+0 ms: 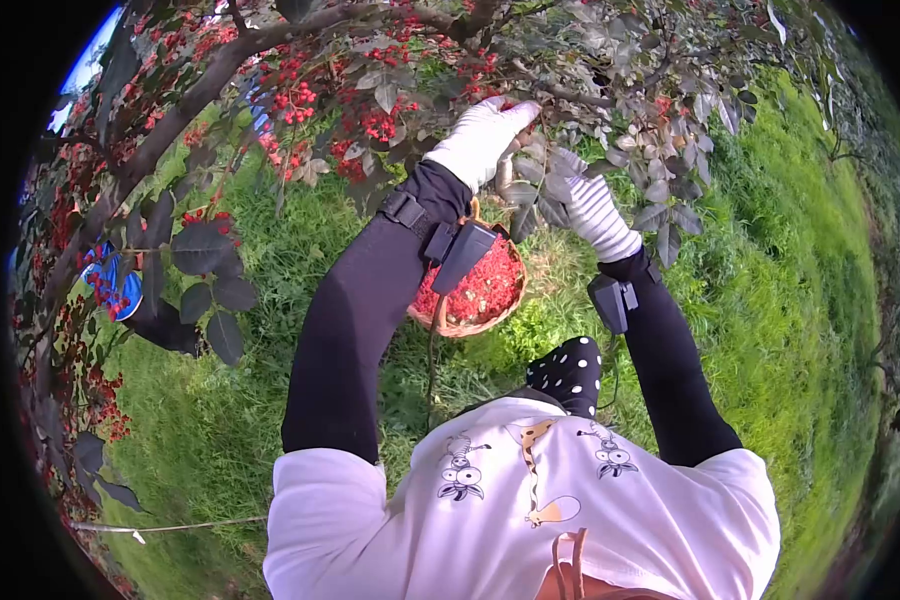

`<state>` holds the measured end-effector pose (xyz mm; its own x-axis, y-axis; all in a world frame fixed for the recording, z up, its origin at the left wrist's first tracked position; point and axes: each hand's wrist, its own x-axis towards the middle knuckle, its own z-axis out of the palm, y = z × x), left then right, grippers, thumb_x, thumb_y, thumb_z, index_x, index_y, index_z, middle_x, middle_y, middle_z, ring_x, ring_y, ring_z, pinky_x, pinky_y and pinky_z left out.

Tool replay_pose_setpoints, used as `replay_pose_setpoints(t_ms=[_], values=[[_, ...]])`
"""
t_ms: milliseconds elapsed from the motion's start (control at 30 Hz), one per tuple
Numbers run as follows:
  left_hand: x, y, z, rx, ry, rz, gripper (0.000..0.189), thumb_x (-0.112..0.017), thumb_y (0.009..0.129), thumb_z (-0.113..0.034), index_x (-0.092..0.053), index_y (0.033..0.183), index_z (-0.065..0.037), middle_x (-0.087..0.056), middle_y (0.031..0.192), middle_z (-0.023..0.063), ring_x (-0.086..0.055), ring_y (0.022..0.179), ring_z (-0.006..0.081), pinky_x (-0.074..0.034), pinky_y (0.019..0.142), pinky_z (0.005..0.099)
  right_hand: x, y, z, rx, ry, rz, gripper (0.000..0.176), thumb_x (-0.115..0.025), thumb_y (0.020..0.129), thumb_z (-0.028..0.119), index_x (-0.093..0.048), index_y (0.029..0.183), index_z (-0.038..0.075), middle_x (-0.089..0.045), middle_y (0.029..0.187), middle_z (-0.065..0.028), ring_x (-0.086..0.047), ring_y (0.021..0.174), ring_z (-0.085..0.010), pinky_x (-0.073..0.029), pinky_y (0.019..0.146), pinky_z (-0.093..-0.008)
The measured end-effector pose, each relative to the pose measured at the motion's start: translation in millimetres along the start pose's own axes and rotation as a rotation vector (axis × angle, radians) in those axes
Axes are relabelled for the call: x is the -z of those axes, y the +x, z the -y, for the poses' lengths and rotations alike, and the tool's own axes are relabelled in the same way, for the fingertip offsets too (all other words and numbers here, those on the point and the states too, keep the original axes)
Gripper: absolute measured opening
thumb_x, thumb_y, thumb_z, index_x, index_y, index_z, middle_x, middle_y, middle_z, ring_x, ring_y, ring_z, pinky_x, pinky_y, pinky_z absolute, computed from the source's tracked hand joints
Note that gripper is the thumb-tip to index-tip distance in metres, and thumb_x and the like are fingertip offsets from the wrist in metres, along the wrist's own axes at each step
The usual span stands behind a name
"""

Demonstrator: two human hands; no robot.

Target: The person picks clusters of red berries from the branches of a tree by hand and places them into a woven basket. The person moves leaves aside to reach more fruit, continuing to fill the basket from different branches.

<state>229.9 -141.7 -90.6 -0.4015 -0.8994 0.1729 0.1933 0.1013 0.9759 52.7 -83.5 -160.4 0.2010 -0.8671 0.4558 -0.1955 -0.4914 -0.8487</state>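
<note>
Reaching among small bright red berries [375,122], left hand [485,140] and right hand [598,212] hide in leaves [660,190], grip unreadable

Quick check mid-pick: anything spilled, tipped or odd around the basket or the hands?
Nothing stands out. The basket below the left hand is full of red berries, and none show on the grass around it. Both gloved hands are up among the leaves, which partly hide the right hand.

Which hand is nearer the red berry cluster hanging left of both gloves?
Left. The left hand is just to the right of the berry cluster, up at the branch. The right hand is farther right and lower, among grey-green leaves.
</note>
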Motion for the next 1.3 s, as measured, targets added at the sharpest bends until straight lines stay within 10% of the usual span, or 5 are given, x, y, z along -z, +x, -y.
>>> replay_pose_setpoints(t_ms=[267,367,567,700,1300], values=[[46.2,-14.1,46.5,0.098,-0.677,-0.108,0.014,-0.053,0.091,-0.016,-0.057,0.101,-0.007,-0.062,0.093,0.0041,-0.060,0.075,0.0112,-0.049,0.060,0.0180,4.9,-0.4,3.8,0.162,-0.236,-0.014,0.043,-0.048,0.094,0.023,-0.042,0.128,-0.002,-0.055,0.118,-0.0095,-0.054,0.104,-0.0168,-0.043,0.089,-0.0285],[77.7,0.0,65.1,-0.752,1.164,-0.382,0.027,-0.054,0.090,-0.020,-0.055,0.114,-0.007,-0.061,0.088,0.0086,-0.059,0.072,0.0185,-0.046,0.055,0.0289,-5.4,-2.7,20.1,0.052,-0.008,-0.057,0.042,-0.051,0.092,0.022,-0.043,0.126,0.000,-0.055,0.119,-0.0105,-0.056,0.105,-0.0194,-0.045,0.087,-0.0309],[110.2,45.8,38.0,-1.027,1.452,-0.190,0.036,-0.046,0.092,-0.031,-0.048,0.122,-0.010,-0.059,0.106,0.0140,-0.054,0.081,0.0233,-0.049,0.067,0.0364,3.4,1.6,1.5,-0.088,0.367,0.054,0.052,-0.052,0.093,0.027,-0.033,0.133,-0.001,-0.054,0.111,-0.0010,-0.053,0.102,-0.0102,-0.044,0.087,-0.0246],[71.6,35.8,-9.4,-0.559,0.173,0.226,0.033,-0.054,0.086,-0.025,-0.048,0.116,-0.011,-0.057,0.110,0.0134,-0.052,0.091,0.0217,-0.049,0.073,0.0358,-4.8,-6.5,34.2,-0.107,0.421,-0.002,0.047,-0.049,0.094,0.026,-0.038,0.130,-0.003,-0.055,0.113,-0.0036,-0.053,0.103,-0.0123,-0.043,0.088,-0.0251],[73.4,27.6,-24.1,-0.832,1.153,-0.031,0.024,-0.067,0.080,-0.013,-0.056,0.101,-0.009,-0.058,0.098,0.0058,-0.052,0.087,0.0194,-0.043,0.072,0.0295,22.7,13.4,-2.2,-0.007,-0.684,0.023,0.026,-0.047,0.091,0.011,-0.058,0.112,0.001,-0.058,0.113,-0.0152,-0.060,0.096,-0.0260,-0.050,0.078,-0.0333]])
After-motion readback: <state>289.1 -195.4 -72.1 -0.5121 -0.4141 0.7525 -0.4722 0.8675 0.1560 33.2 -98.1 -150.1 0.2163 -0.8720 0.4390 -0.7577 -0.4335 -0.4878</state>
